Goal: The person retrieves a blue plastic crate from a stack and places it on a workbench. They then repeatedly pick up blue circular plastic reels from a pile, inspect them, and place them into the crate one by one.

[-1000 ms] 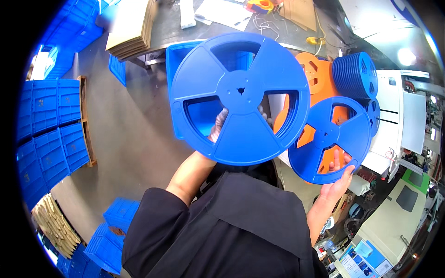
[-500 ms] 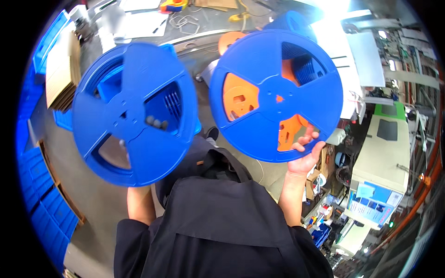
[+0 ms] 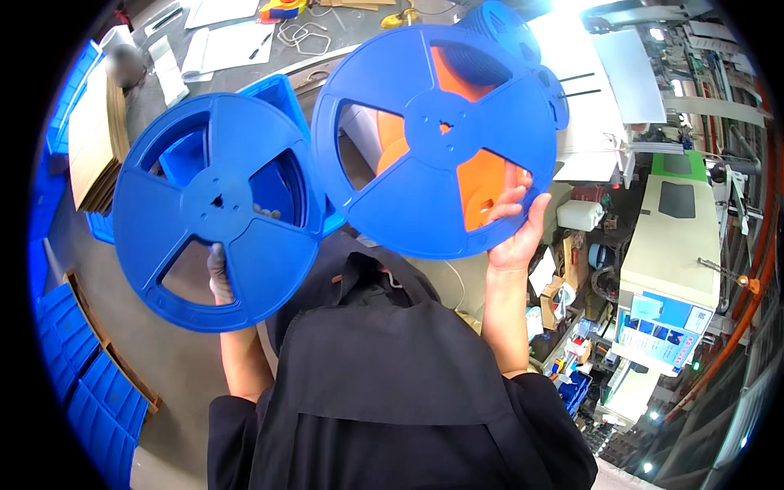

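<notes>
My left hand (image 3: 219,278) is closed on a blue plastic reel (image 3: 184,192). Its thumb, in a grey finger cover, shows through the lower cut-out, and grey fingertips appear at the right cut-out. A second blue reel (image 3: 384,180) is held up by my right hand (image 3: 516,233) at its lower right rim, with bare fingers reaching behind and through a cut-out. Both reels face me, tilted, and their inner edges nearly meet or overlap in view. Orange discs (image 3: 482,188) show behind the right reel's cut-outs.
A blue crate (image 3: 282,94) stands behind the left reel. More blue reels (image 3: 498,28) stand beyond the right one. Papers (image 3: 233,49) and a cable lie on the grey bench. Flattened cardboard (image 3: 94,143) and blue bins (image 3: 94,351) are leftward; a pale machine (image 3: 670,220) is rightward.
The right reel has moved left and up, closer to the left reel. The left reel has shifted slightly left and down. Both hands keep their hold, and the whole view has shifted a little.
</notes>
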